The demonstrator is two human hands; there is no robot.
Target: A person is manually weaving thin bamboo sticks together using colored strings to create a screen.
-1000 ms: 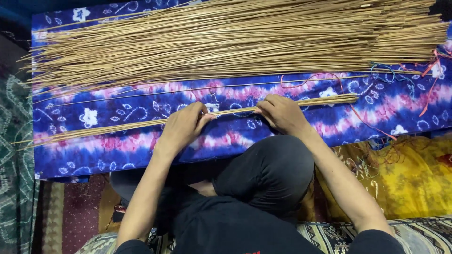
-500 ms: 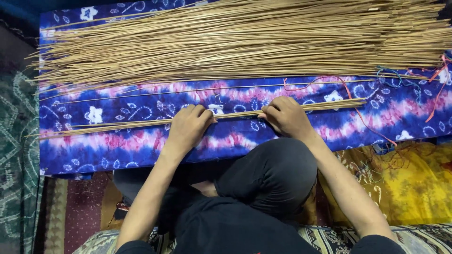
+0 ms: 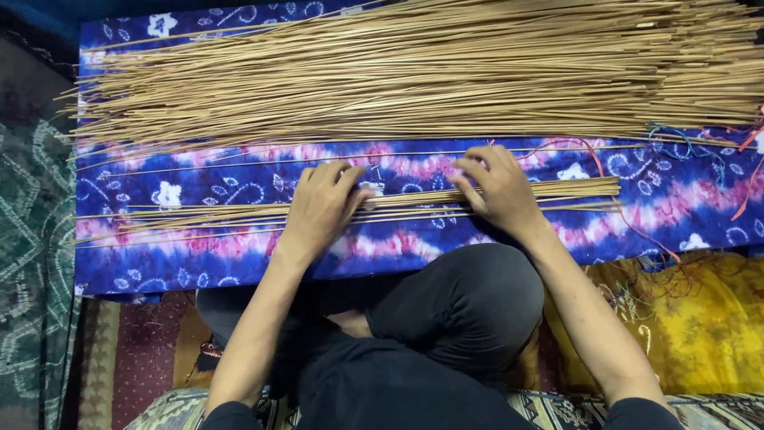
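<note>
A small bundle of thin tan sticks [image 3: 199,215] lies lengthwise across a blue and pink tie-dye cloth [image 3: 239,179]. My left hand [image 3: 322,209] rests palm down on the bundle, fingers spread flat over it. My right hand [image 3: 497,191] presses on the same bundle further right, fingers also flat. The bundle's right end [image 3: 589,189] sticks out past my right hand. A large heap of the same sticks [image 3: 414,72] covers the far half of the cloth.
Red and orange threads [image 3: 605,171] trail over the cloth at the right. A yellow cloth [image 3: 700,326] lies at the lower right, a green patterned cloth [image 3: 32,239] at the left. My knees in dark trousers [image 3: 461,310] sit just below the cloth's near edge.
Both hands have slid slightly along the small bundle and now lie flatter on it. The view has shifted a little to the right.
</note>
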